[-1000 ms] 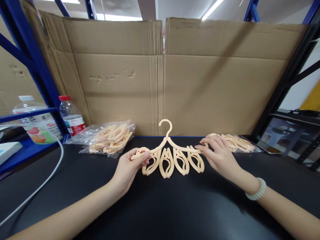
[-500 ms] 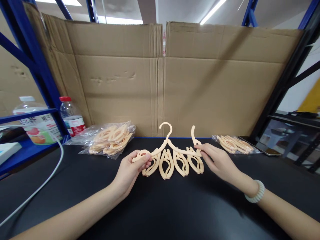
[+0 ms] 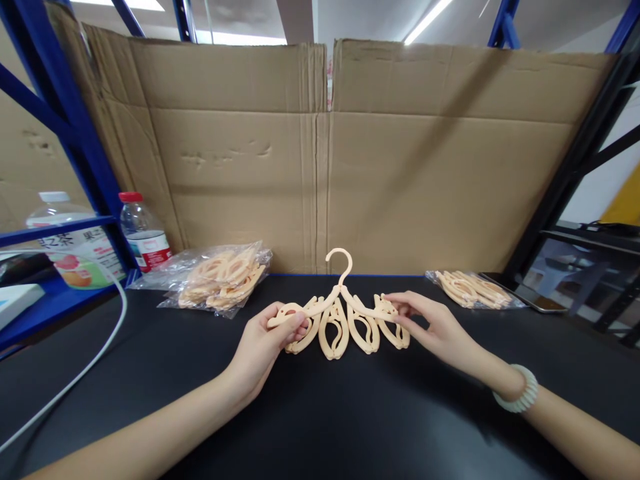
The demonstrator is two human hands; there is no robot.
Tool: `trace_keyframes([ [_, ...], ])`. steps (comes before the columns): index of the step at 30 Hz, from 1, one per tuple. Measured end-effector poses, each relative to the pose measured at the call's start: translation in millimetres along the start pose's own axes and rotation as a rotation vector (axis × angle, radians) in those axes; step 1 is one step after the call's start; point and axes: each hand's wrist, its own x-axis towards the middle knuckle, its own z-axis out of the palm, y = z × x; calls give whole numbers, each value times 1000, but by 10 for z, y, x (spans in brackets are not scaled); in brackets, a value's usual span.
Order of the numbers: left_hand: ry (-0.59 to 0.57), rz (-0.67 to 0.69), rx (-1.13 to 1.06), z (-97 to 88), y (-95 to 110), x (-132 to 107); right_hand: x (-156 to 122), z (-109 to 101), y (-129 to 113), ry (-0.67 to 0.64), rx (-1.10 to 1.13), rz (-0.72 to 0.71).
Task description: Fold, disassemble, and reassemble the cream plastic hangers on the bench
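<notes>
A cream plastic hanger (image 3: 345, 319) with a hook on top and several looped clips below lies at the middle of the black table (image 3: 320, 413). My left hand (image 3: 265, 347) pinches its left arm end between thumb and fingers. My right hand (image 3: 430, 327) has its fingertips closed on the hanger's right end, where a small cream piece sits under them. A pale bead bracelet (image 3: 517, 398) circles my right wrist.
A clear bag of more cream hangers (image 3: 223, 275) lies at the back left, a smaller bag (image 3: 470, 288) at the back right. Tall cardboard (image 3: 320, 160) walls the rear. Water bottles (image 3: 143, 233) stand on the blue shelf at left; a white cable (image 3: 85, 367) crosses the table.
Half a second ago my right hand held a loose hook piece upright at the hanger's right end; now it is lowered onto that end. The hanger has shifted slightly right.
</notes>
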Motion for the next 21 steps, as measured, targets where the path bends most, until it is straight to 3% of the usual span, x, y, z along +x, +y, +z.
trace_keyframes([
  [14, 42, -4, -43, 30, 55, -4, 27, -67, 73, 6, 305, 173],
  [21, 7, 11, -58, 37, 58, -29, 22, -61, 81, 11, 524, 289],
])
